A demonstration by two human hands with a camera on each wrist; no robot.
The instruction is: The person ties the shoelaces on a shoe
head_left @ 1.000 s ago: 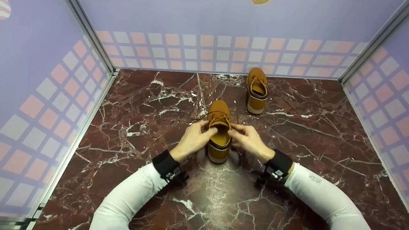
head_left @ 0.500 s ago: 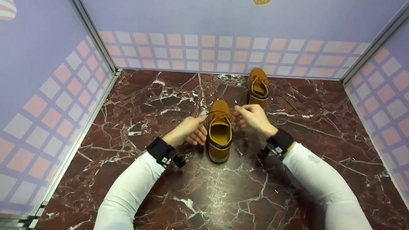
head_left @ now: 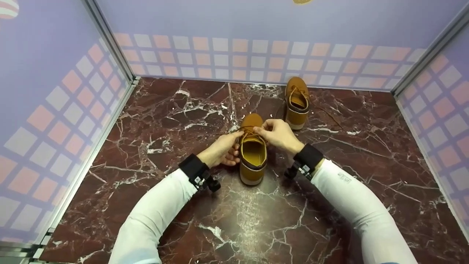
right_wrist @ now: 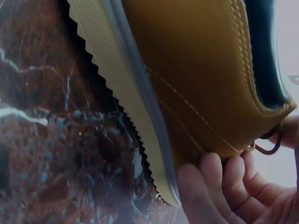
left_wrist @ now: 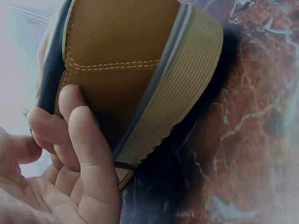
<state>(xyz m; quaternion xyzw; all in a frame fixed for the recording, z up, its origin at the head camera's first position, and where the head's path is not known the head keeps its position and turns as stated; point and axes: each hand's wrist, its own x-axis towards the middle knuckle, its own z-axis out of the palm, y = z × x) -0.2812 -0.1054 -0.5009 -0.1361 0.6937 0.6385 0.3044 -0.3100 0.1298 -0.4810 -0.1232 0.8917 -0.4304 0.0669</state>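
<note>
One shoe [head_left: 253, 151] stands between the curled fingers of the left hand [head_left: 222, 147] and right hand [head_left: 280, 135], thumbs at its laces [head_left: 249, 132]; pinching cannot be confirmed.

Glare on marble [head_left: 250, 212], dim wrist views

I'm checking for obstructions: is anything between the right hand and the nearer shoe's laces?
Nothing visible: the right hand is at the laces of the nearer shoe. The other shoe stands farther off, not between them.
</note>
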